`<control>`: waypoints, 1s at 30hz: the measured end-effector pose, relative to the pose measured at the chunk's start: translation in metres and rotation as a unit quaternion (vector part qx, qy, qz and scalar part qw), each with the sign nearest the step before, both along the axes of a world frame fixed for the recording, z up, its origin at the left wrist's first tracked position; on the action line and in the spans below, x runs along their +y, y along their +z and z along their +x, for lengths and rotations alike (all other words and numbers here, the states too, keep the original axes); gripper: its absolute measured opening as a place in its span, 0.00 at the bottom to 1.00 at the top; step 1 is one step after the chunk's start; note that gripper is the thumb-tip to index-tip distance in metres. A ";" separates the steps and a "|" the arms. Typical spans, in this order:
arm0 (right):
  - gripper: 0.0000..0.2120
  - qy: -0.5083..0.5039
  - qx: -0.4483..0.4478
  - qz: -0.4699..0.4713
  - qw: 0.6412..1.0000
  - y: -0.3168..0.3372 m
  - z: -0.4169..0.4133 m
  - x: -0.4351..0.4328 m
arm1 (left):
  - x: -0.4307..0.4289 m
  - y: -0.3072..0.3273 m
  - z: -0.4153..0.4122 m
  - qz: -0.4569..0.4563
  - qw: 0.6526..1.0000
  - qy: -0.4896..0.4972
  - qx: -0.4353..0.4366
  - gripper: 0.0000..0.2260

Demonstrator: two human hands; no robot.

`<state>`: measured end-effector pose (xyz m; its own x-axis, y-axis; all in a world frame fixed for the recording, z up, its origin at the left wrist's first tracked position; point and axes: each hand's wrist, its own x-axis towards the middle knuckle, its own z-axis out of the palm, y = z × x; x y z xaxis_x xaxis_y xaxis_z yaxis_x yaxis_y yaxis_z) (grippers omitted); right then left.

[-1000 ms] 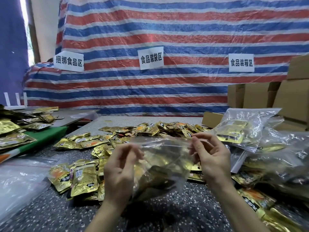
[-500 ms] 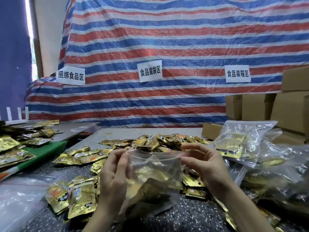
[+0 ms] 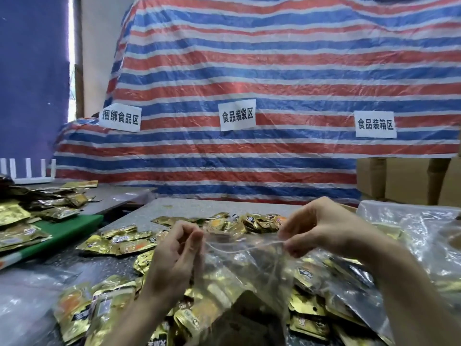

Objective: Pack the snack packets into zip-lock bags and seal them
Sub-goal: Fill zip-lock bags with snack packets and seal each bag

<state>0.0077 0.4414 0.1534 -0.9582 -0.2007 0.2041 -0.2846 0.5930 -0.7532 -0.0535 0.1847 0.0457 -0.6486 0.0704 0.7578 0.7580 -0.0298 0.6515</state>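
The bag (image 3: 249, 268) is in your two hands, right in front of you, low over the table (image 3: 159, 211). It is clear, and you can see gold packets (image 3: 214, 293) inside it, down in the bottom part. The bottom of the bag hangs down to the pile below. I cannot tell if it touches the pile.

Your left hand (image 3: 174, 258) pinches the left end of the bag's top edge between thumb and fingers. Your right hand (image 3: 321, 231) pinches the right end the same way. The top edge runs in a thin line from one hand to the other and dips a little in the middle. I cannot tell if the zip is pressed shut along that line.

Loose packets (image 3: 119, 243) lie all over the table, under your hands, to the left of them and behind them. They are gold and shiny, and some have orange on them.

On your right, just beside the bag, lie full bags (image 3: 411, 233), clear like yours with gold showing through. Low on your left is some crumpled clear plastic (image 3: 22, 295).

Farther left there is a green board (image 3: 67, 228), and a second heap of packets (image 3: 15, 216) sits partly on it.

Behind the table hangs a big tarp (image 3: 249, 71) with red, white and blue stripes. Three white signs (image 3: 237, 115) with black writing are stuck on it in a row. Brown boxes (image 3: 404, 181) stand at the far right, under the tarp's edge.
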 end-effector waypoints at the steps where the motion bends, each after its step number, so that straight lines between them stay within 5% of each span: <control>1: 0.06 0.001 0.003 0.001 1.000 0.000 -0.002 0.000 | -0.003 -0.005 0.001 -0.004 1.000 0.006 0.001 0.10; 12: 0.05 0.033 0.029 -0.036 0.998 -0.004 0.005 0.000 | -0.044 0.008 0.005 0.019 0.969 -0.217 -0.117 0.15; 20: 0.10 0.059 0.053 -0.087 0.993 -0.002 0.011 -0.009 | -0.058 0.017 0.014 -0.145 0.977 -0.114 -0.103 0.10; 30: 0.13 0.114 0.086 -0.151 0.978 0.007 0.023 -0.017 | -0.059 0.033 0.038 -0.065 0.998 -0.005 -0.020 0.06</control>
<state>0.0311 0.4242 0.1604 -0.8411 -0.3114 0.4422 -0.5225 0.2570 -0.8130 -0.0155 0.1260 0.0787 -0.6772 0.1730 0.7152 0.7312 0.0497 0.6803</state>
